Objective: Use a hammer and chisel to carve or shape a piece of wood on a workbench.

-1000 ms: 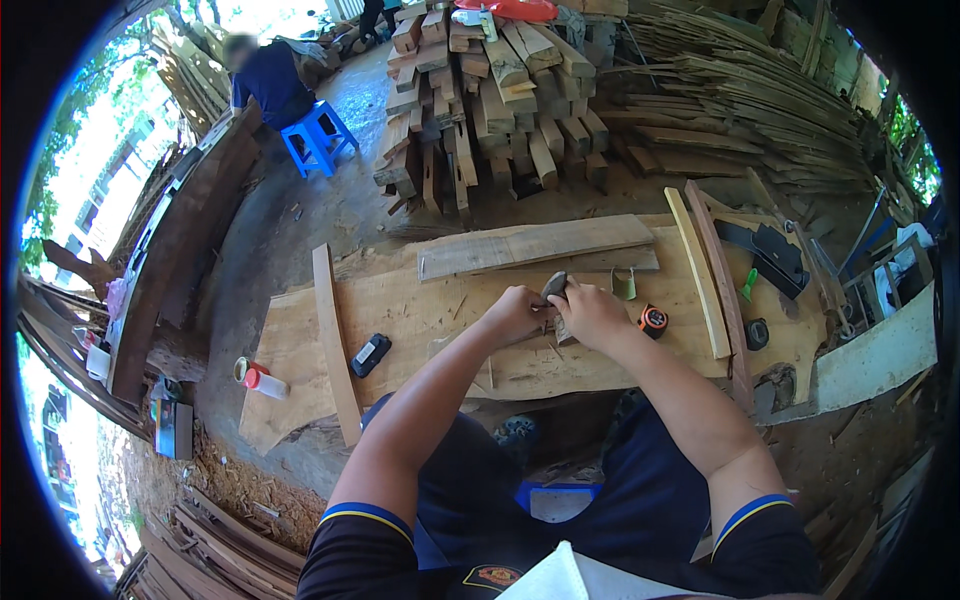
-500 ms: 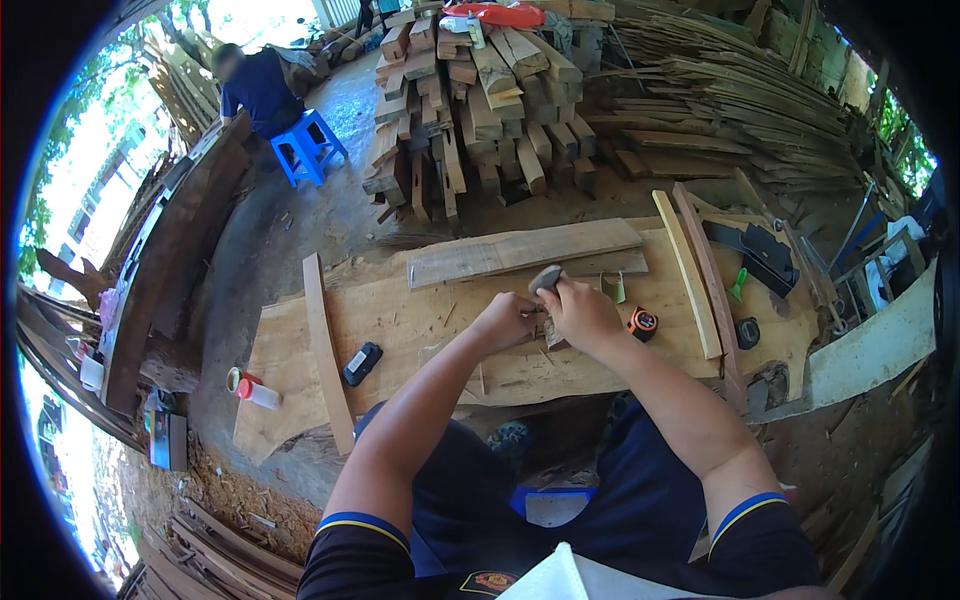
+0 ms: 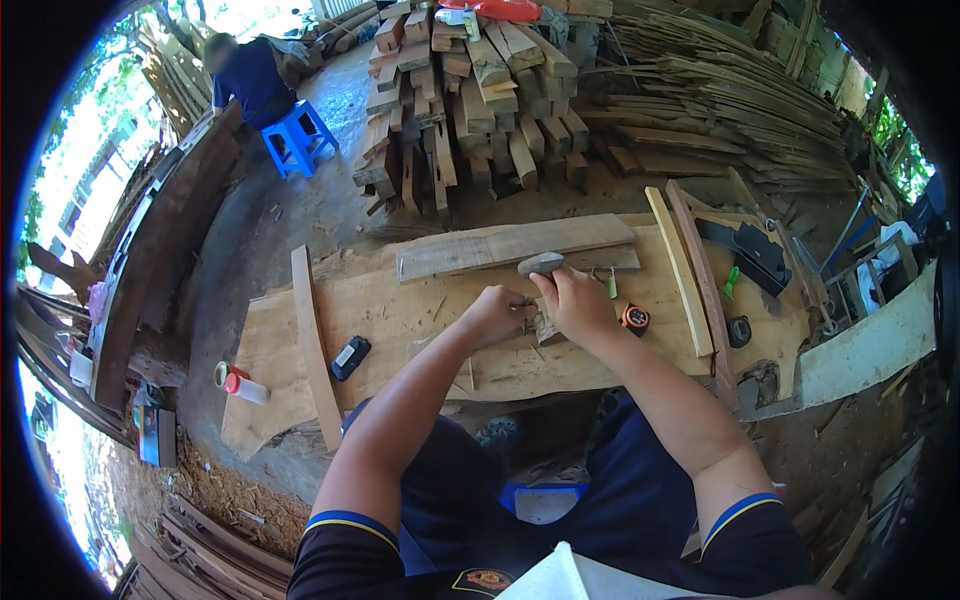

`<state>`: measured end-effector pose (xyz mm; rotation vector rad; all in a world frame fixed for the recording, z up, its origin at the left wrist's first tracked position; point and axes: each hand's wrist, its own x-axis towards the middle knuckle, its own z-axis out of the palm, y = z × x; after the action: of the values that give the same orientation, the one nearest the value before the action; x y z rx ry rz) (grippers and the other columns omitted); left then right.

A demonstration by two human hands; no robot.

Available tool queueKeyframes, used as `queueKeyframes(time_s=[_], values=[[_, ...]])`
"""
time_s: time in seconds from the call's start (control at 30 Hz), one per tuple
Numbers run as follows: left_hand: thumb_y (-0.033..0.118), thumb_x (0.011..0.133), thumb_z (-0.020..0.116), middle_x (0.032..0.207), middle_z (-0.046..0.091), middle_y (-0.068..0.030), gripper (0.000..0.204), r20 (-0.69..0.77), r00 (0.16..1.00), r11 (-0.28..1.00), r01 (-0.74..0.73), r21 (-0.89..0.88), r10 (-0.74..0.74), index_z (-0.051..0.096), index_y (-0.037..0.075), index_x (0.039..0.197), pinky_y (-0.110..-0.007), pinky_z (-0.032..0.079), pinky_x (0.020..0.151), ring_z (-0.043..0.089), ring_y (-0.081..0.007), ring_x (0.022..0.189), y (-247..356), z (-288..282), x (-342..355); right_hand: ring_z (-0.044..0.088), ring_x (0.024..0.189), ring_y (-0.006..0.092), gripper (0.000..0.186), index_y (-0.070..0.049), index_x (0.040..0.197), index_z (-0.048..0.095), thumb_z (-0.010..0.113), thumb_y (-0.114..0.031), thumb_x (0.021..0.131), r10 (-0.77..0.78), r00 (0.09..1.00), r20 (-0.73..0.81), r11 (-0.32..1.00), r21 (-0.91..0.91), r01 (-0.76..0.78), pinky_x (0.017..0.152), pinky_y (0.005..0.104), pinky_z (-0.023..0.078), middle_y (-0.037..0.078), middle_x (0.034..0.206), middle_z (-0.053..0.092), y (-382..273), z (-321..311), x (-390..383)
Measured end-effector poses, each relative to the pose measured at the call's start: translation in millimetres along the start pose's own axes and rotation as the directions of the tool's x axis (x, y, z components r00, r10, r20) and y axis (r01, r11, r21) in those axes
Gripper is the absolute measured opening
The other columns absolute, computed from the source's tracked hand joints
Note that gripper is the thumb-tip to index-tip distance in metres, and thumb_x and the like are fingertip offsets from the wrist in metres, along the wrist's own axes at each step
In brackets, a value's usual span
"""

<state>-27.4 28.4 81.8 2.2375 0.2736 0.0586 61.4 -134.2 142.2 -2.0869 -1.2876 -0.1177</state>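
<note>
Over the middle of a broad wooden slab (image 3: pixel 400 357), my hands work close together. My right hand (image 3: pixel 580 305) is closed around a grey hammer-like tool (image 3: pixel 541 264). Its oblong head shows above the thumb; any handle is hidden by the fist. Just left of it, my left hand (image 3: pixel 495 314) is closed with fingers pinched on something small that I cannot make out. A small rough wood block (image 3: pixel 547 329) sits between the hands on the slab. Behind them lies a long plank (image 3: pixel 515 245). An orange and black tape measure (image 3: pixel 635 319) rests right of my right hand.
A wood strip (image 3: pixel 315 345) and a black device (image 3: pixel 350 357) lie left, near a red-capped bottle (image 3: pixel 246 387). On the right are a pale batten (image 3: pixel 680 270), a reddish batten (image 3: pixel 703 300) and a black case (image 3: pixel 752 257). Stacked timber (image 3: pixel 470 110) stands behind; a person (image 3: pixel 250 82) sits far left.
The grey tool's head has turned from tilted to nearly level above my right fist. My left hand stays at the same spot on the slab. The whole view has shifted slightly.
</note>
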Motion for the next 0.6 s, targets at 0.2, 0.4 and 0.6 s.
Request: queueKeyframes(time_s=[0.2, 0.4, 0.6], values=[[0.030, 0.084, 0.069, 0.072, 0.065, -0.0221, 0.029, -0.041, 0.999, 1.000, -0.019, -0.018, 0.018, 0.070, 0.001, 0.088, -0.040, 0.050, 0.067, 0.065, -0.0354, 0.067, -19.2, 7.4, 5.3, 0.066, 0.078, 0.0416, 0.040, -0.004, 0.101, 0.059, 0.045, -0.041, 0.098, 0.191, 0.946, 0.263, 0.978, -0.136, -0.160, 0.065, 0.0513, 0.053, 0.022, 0.082, 0.068, 9.6, 23.2, -2.7], [0.030, 0.084, 0.069, 0.069, 0.063, -0.0208, 0.029, -0.010, 1.000, 1.000, 0.017, 0.022, -0.017, 0.070, 0.001, 0.088, -0.039, 0.049, 0.065, 0.060, -0.0333, 0.060, -3.0, 3.8, 2.2, 0.067, 0.083, 0.0423, 0.042, -0.004, 0.107, 0.059, 0.043, -0.042, 0.099, 0.070, 0.998, 0.008, 0.995, 0.068, -0.071, 0.072, 0.0519, 0.054, 0.022, 0.085, 0.068, -1.8, -1.4, 5.0], [0.030, 0.085, 0.067, 0.066, 0.059, -0.0220, 0.030, -0.068, 0.998, 0.999, -0.001, -0.052, -0.002, 0.068, 0.000, 0.081, -0.040, 0.048, 0.062, 0.055, -0.0360, 0.058, -1.1, 6.8, -0.3, 0.066, 0.076, 0.0434, 0.039, -0.002, 0.102, 0.058, 0.047, -0.038, 0.098, 0.169, 0.956, 0.241, 0.983, -0.108, -0.146, 0.064, 0.0517, 0.053, 0.023, 0.079, 0.067, 22.1, 23.9, -3.0]])
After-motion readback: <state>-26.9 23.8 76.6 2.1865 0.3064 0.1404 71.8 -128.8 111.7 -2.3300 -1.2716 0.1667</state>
